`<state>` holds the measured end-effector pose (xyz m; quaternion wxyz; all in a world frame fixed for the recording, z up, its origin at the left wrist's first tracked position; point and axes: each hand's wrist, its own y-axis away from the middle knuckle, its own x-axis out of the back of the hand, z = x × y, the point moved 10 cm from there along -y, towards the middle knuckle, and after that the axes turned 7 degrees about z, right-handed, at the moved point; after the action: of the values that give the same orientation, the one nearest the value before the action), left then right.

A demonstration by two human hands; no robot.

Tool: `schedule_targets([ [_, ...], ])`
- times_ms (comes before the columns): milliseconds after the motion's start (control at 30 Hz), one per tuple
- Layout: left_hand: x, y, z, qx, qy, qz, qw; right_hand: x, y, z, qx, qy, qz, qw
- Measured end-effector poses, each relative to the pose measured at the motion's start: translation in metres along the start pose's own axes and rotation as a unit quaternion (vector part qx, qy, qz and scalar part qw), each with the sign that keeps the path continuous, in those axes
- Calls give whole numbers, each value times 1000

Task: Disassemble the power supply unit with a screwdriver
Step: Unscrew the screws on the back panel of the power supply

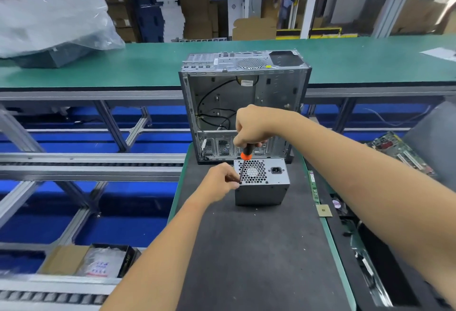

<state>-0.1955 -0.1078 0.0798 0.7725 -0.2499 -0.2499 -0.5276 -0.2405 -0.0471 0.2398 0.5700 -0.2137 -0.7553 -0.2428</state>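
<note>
Here, centre of frame:
PSU [262, 182]: on the dark mat [259, 249], fan grille up, just before the open case [244, 103].
Right hand [251, 125]: fist closed round the screwdriver [244, 160] handle, mostly hiding it.
Tip: at the grille's lower-left corner; the screw itself is too small to make out.
Left hand [219, 182]: fingers curled, pinching at the shaft by the tip.

The grey power supply unit [262, 182] stands on my dark surface [259, 249], fan grille and socket facing up; my screwdriver [244, 162], black-and-orange handled, is nearly upright, its tip at the grille's near-left corner
</note>
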Motion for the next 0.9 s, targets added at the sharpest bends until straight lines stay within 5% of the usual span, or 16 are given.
schedule_targets([
  [600,-5,2,5,-3,-37,37,999,-4,2,-3,17,22,7,1000],
  [900,-2,2,0,14,26,53,998,-15,13,-28,104,98,-27,989],
])
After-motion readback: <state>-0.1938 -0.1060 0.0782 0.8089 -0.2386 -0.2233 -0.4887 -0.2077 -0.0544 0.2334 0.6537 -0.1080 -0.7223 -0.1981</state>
